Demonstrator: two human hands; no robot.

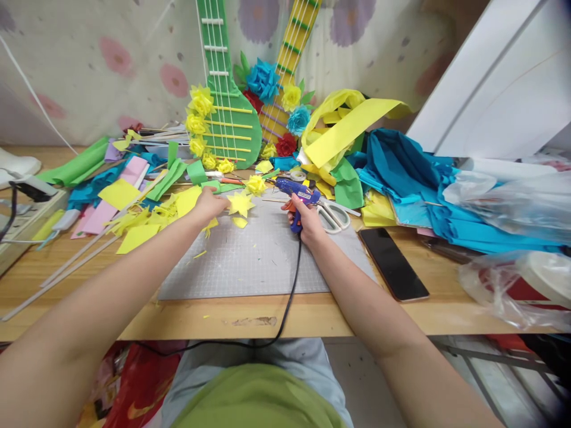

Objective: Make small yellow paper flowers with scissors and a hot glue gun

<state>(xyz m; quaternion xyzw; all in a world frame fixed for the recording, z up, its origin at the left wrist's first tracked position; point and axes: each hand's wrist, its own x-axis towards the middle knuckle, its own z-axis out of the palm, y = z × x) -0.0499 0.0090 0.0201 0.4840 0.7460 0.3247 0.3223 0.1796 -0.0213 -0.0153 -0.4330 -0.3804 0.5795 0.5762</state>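
Blue plastic hot-glue gun (297, 191): far edge of grey gridded cutting mat (259, 261), right hand (307, 223) closed round its grip.
Yellow star-cut paper flower (241, 204): mat's far-left part, left hand (209, 205) pinching its edge.
Risk: hot nozzle near those fingers, a likely burn; the black cord (292, 285) crossing the mat may snag.

Blue glue gun (297, 191) raised; yellow paper star (241, 204) on mat (250, 261).
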